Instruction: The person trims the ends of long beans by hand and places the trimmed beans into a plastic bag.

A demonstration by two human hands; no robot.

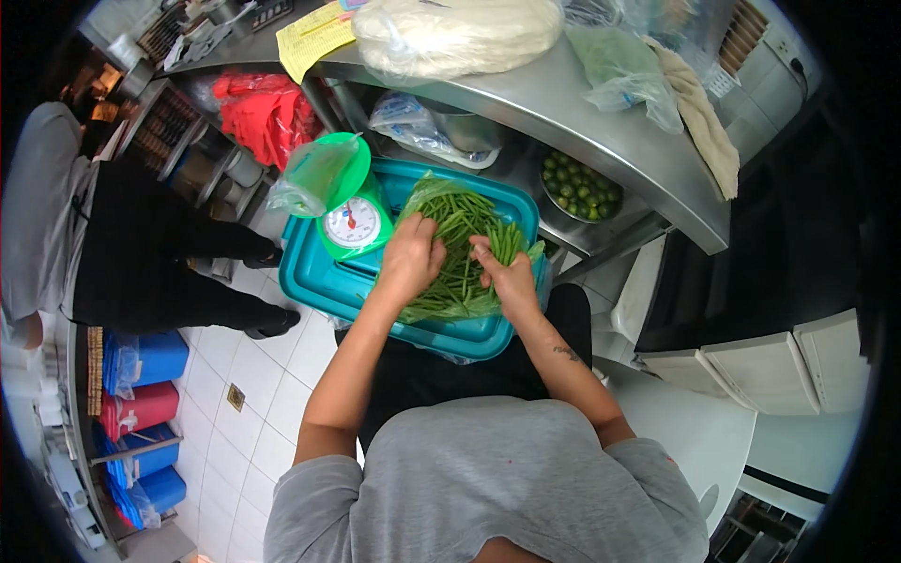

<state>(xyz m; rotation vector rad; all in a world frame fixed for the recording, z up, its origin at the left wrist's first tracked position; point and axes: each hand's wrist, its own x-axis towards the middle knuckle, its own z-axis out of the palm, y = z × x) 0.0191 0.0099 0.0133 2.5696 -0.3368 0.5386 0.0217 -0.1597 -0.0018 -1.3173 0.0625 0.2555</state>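
Note:
A clear plastic bag of long green beans [450, 286] lies open on a teal plastic lid or tub [300, 272]. My left hand [411, 253] is at the left of the pile, fingers curled into the beans. My right hand [502, 272] is at the right side, thumb and fingers closed around some beans. Beside my left hand stands a green scale [352, 244] with a round dial, an empty-looking clear bag [310, 174] on its pan.
A steel counter [648, 159] curves ahead, bearing a white bagged bundle [450, 33]. Below are a bowl of green round fruit [577, 188] and red bags [263, 117]. Another person [141, 235] stands at left, near blue and red containers [141, 408]. Dark cabinets [751, 281] stand right.

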